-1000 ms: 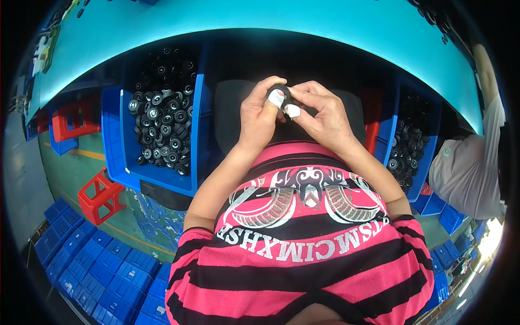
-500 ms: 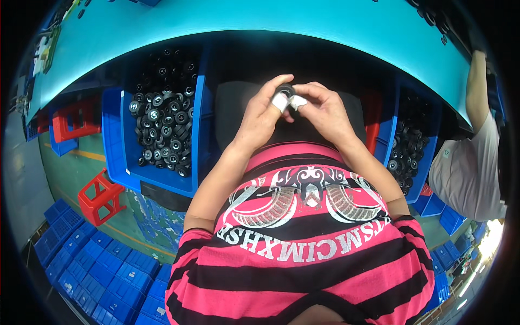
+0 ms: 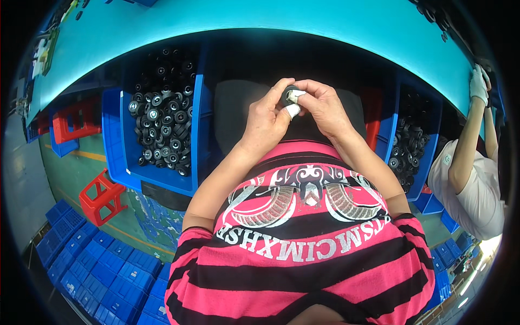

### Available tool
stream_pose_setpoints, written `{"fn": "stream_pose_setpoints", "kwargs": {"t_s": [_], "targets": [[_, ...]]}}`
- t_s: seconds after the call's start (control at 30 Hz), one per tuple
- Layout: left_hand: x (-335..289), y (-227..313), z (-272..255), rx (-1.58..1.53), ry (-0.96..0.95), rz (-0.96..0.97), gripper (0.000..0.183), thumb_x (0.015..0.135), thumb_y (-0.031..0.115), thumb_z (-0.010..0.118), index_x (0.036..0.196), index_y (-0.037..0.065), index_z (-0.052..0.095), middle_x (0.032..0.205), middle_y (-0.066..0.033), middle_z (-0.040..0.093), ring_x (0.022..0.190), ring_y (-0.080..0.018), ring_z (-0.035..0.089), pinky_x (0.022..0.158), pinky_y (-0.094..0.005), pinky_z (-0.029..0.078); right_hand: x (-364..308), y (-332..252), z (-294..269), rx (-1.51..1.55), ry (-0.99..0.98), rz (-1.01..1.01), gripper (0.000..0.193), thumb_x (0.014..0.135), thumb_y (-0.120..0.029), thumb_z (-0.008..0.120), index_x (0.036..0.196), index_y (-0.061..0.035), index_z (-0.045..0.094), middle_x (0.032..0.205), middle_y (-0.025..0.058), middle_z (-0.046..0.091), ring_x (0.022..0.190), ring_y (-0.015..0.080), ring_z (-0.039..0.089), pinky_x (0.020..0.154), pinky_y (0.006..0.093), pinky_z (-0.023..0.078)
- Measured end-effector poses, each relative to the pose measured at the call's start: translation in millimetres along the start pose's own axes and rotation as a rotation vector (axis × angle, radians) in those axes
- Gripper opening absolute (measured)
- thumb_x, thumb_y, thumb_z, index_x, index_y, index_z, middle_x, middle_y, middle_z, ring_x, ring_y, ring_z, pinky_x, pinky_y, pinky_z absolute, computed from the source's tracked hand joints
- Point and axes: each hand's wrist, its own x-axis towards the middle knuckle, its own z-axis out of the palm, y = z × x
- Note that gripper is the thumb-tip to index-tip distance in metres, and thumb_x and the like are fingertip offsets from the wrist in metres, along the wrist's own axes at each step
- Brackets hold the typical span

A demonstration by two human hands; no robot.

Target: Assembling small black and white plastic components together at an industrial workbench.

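Observation:
A small black wheel [image 3: 286, 96] is held up in front of my chest, between the fingertips of both hands. My left hand [image 3: 265, 118] is closed around its left side, with a white wrap on the thumb [image 3: 293, 110]. From the other side my right hand [image 3: 328, 111] pinches it, and the right thumb, also wrapped in white, presses on the wheel's face. The fingers hide much of the wheel. To my left stands a blue bin [image 3: 198, 130] heaped with black wheels [image 3: 165, 122] with silvery centres; a second blue bin [image 3: 388, 130] of wheels [image 3: 403, 146] is at my right.
A turquoise tabletop [image 3: 260, 15] curves across the far side. Red stools [image 3: 102, 196] and stacked blue crates [image 3: 111, 271] stand at the left. At the far right, a co-worker's white-gloved hand [image 3: 479, 86] is by the table edge.
My right thumb has moved up onto the wheel's face, and the wheel has turned between my fingers. The co-worker's arms have shifted, bringing a gloved hand into view.

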Motion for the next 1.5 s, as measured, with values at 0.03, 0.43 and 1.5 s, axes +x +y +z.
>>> {"fn": "stream_pose_setpoints", "kwargs": {"t_s": [0.03, 0.43, 1.5], "targets": [[1.2, -0.4, 0.5, -0.020, 0.007, -0.001, 0.051, 0.092, -0.005, 0.059, 0.142, 0.005, 0.050, 0.111, -0.0088, 0.066, 0.088, -0.0111, 0.067, 0.067, -0.0240, 0.058, 0.4, -0.5, -0.4, 0.030, 0.004, 0.009, 0.024, 0.089, -0.005, 0.064, 0.112, 0.0007, 0.070, 0.097, 0.0055, 0.071, 0.081, 0.0085, 0.063, 0.069, 0.0218, 0.051], [11.3, -1.5, -6.5, -0.367, 0.019, -0.084, 0.033, 0.097, 0.002, 0.059, 0.128, -0.002, 0.050, 0.111, -0.0141, 0.066, 0.098, -0.0185, 0.067, 0.078, -0.0300, 0.059, 3.8, -7.2, -6.8, -0.049, -0.031, -0.032, 0.029, 0.092, -0.001, 0.064, 0.121, 0.0039, 0.067, 0.108, 0.0111, 0.071, 0.092, 0.0119, 0.067, 0.080, 0.0246, 0.055], [-1.6, -13.5, -9.9, -0.572, 0.094, -0.195, 0.030, 0.095, -0.003, 0.054, 0.125, -0.004, 0.056, 0.108, -0.0153, 0.069, 0.094, -0.0209, 0.070, 0.080, -0.0328, 0.061, -7.0, 10.3, 2.4, -0.179, -0.009, -0.156, 0.029, 0.093, -0.001, 0.064, 0.122, -0.0004, 0.068, 0.108, 0.0076, 0.067, 0.100, 0.0141, 0.066, 0.089, 0.0272, 0.053]]}}
